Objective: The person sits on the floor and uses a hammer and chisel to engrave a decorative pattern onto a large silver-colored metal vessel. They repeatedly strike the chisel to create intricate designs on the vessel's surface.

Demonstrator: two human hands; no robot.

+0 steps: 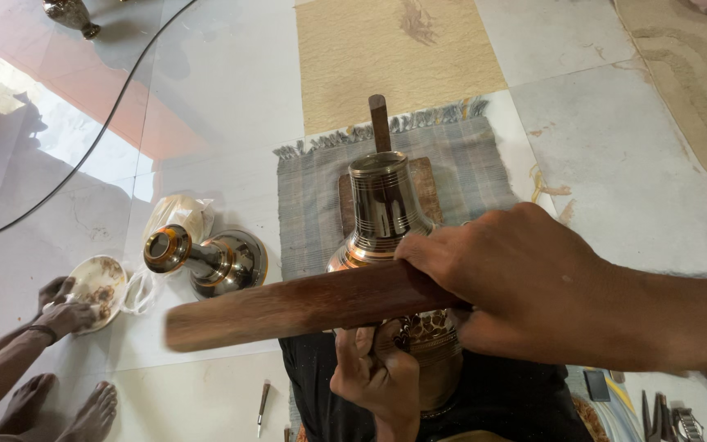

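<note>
**Wooden bat over an engraved metal vase**

Nearest to us, our left hand (374, 381) is reaching up from below, its grip clenched around the lower body of the metal vase (386, 221), fingers wrapping the patterned band just under the stick. The vase is lying tilted away from us over our dark-clothed lap, its polished neck and open mouth pointing toward the far end of the floor.

Just above, our right hand (525, 286) is coming in from the right, its grip closed around one end of a long wooden bat (304, 303). The bat is stretching leftward across the vase's shoulder, touching or nearly touching it; its far end is blurring slightly.

To the lower right, a few small hand tools (660, 413) are lying on the floor, and a thin tool (263, 403) is resting to the lower left.

Beyond the vase, a wooden block (427, 188) with an upright peg is sitting on a grey fringed mat (312, 196). To the left, a second metal vase (206, 258) is lying on its side beside a plastic bag (177, 217).

At the far left, another person's hands (63, 307) are holding a small shallow dish (100, 286), their bare feet showing below. A black cable (83, 155) is curving across the pale tiled floor (615, 147), and a beige rug (394, 57) is lying farthest off.
</note>
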